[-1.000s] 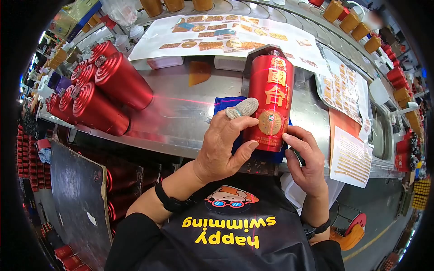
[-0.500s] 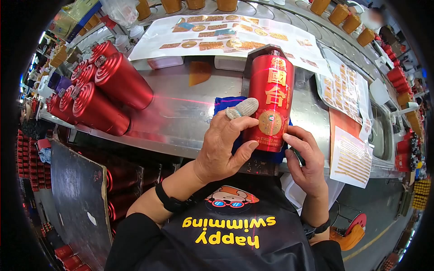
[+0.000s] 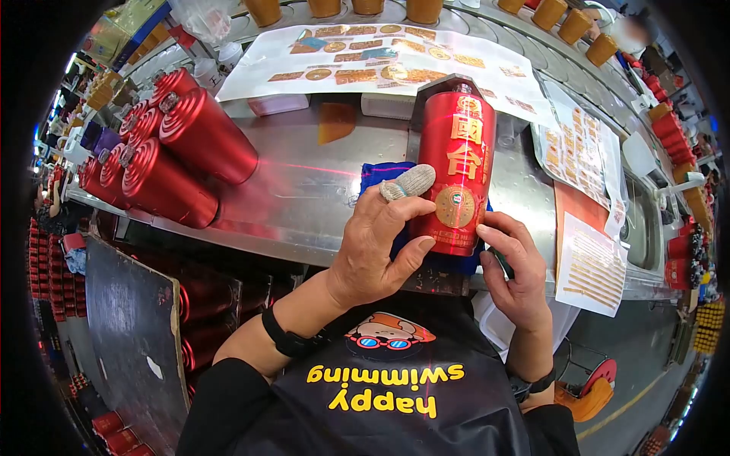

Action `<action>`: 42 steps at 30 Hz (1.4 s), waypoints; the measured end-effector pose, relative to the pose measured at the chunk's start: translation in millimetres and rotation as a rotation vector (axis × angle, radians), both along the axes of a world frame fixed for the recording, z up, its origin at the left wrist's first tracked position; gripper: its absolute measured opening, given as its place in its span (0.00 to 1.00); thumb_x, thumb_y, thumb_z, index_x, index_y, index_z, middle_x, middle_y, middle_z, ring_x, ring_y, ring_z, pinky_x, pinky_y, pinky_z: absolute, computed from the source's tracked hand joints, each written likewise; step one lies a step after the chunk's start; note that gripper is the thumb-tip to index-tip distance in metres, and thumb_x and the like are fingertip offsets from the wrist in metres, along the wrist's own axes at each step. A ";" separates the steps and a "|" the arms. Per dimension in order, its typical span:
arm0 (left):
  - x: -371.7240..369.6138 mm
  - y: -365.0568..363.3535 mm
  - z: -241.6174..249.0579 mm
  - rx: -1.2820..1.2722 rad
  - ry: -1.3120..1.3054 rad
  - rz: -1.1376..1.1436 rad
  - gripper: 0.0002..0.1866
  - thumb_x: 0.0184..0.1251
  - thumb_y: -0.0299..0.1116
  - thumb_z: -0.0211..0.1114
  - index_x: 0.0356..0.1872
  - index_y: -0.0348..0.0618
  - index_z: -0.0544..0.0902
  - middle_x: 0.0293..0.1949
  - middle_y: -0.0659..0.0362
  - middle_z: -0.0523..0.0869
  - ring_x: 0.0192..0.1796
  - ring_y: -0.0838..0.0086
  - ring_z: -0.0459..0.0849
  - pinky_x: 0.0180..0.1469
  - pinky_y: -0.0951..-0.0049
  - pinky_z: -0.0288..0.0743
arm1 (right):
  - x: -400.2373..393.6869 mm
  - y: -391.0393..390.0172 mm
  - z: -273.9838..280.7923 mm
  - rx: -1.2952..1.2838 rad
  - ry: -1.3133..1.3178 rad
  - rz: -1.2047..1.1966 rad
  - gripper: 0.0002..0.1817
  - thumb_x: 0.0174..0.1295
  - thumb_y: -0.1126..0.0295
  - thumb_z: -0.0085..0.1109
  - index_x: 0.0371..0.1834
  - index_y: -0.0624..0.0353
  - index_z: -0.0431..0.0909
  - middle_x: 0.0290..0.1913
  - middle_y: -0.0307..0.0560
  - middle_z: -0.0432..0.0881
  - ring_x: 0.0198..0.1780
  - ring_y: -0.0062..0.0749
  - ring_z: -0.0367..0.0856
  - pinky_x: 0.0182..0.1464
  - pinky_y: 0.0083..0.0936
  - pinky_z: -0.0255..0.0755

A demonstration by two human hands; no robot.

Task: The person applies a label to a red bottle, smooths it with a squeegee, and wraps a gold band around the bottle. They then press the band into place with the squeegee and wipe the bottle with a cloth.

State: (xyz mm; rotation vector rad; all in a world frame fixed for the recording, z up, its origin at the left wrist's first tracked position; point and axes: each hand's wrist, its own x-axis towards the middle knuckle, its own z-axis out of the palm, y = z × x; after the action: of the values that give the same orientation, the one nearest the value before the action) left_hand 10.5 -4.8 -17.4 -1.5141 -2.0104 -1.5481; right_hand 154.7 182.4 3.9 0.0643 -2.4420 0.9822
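A red bottle (image 3: 456, 171) with gold characters and a round gold emblem lies on a blue cloth (image 3: 376, 175), its cap end pointing away from me. My left hand (image 3: 380, 243) is at its left side, index finger, in a knitted finger cot (image 3: 409, 183), resting on the surface and the other fingertips near the emblem. At the lower right edge, the curled fingers of my right hand (image 3: 517, 266) touch the bottle. Between them the two hands hold it in place. A dark angular stand (image 3: 417, 125) shows behind the bottle.
Several plain red bottles (image 3: 209, 137) stand at the left on the metal table (image 3: 304, 197). Label sheets (image 3: 266, 83) lie behind, with more sheets (image 3: 591, 266) at the right by a sink (image 3: 645, 235). Brown cups (image 3: 368, 6) ride a conveyor; another person (image 3: 630, 34) is beyond.
Both hands and the red bottle keep the same positions. The brown cups on the conveyor at the back have shifted along it.
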 end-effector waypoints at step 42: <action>-0.1 0.8 0.2 -0.006 -0.023 -0.006 0.17 0.66 0.32 0.68 0.53 0.40 0.79 0.60 0.45 0.80 0.58 0.51 0.77 0.62 0.58 0.71 | -1.4 1.2 -1.4 -0.007 -0.006 -0.015 0.21 0.56 0.86 0.61 0.54 0.60 0.80 0.54 0.57 0.81 0.54 0.49 0.83 0.53 0.35 0.79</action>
State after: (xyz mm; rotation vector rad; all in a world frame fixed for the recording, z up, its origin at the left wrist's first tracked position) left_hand 10.4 -4.0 -17.2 -1.5132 -2.0257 -1.5705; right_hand 153.2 183.6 2.6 0.0409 -2.4412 0.9852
